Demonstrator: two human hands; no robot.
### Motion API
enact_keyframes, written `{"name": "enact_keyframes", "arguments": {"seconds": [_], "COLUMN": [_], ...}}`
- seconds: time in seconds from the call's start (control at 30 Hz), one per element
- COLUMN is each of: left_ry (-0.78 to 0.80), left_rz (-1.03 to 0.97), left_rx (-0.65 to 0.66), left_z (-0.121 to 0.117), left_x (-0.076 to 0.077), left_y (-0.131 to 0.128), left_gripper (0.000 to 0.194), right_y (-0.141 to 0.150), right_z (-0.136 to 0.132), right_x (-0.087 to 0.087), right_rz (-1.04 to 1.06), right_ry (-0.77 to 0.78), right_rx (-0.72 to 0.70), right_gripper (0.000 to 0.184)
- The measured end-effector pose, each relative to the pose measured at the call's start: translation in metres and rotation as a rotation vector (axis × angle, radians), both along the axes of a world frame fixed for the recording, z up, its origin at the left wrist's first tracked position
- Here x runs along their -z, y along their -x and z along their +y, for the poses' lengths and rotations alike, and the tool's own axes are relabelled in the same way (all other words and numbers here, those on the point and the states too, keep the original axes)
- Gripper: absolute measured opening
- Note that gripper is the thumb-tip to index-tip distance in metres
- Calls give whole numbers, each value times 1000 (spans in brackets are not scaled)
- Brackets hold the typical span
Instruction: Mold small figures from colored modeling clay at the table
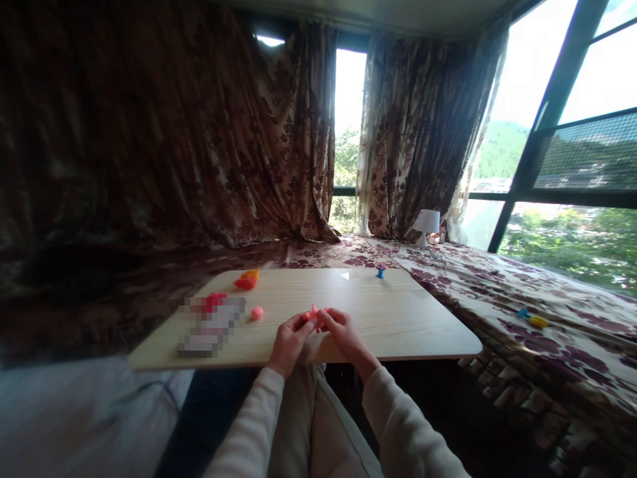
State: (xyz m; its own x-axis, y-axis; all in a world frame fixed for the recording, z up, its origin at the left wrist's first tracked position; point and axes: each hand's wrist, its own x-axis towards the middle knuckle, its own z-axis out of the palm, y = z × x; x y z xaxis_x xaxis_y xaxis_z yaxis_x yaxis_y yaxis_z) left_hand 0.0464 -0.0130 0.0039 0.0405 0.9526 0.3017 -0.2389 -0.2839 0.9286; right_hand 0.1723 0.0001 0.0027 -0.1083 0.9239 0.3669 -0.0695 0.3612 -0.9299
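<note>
Between my fingertips, just above the near part of the table, is a small coral-pink piece (314,312) that looks like modelling clay. My left hand (288,342) pinches it from the left side. From the right, my right hand (343,332) grips it with thumb and fingers, so much of its shape is covered. A round lump of the same pink (257,313) lies on the tabletop left of my hands. Farther back at the left sits a crumpled red-orange packet (247,279).
On the light wooden table (423,332), a pixelated grey block (219,332) and a red item (215,303) lie left. A small blue figure (381,271) stands at the back right. Yellow (538,322) and blue (523,313) pieces rest on the flowered cloth, with a white lamp (426,222) behind.
</note>
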Motion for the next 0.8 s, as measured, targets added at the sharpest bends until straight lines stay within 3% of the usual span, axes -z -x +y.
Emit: {"name": "enact_keyframes", "arguments": {"seconds": [0.37, 0.5, 0.67, 0.8], "left_ry": [20, 49, 72, 106], "left_rz": [-41, -53, -79, -118], "left_rx": [42, 11, 3, -33], "left_z": [2, 2, 7, 11], "left_x": [3, 2, 3, 5], "left_y": [0, 1, 1, 1], "left_gripper": [27, 29, 28, 32], "right_y": [2, 1, -1, 0], "right_z": [-3, -1, -1, -3], "right_x": [-5, -3, 0, -2], "right_rz": [32, 55, -6, -18], "right_ry": [26, 47, -30, -28], "right_rx": [20, -1, 1, -36], "right_gripper": [38, 45, 36, 41]}}
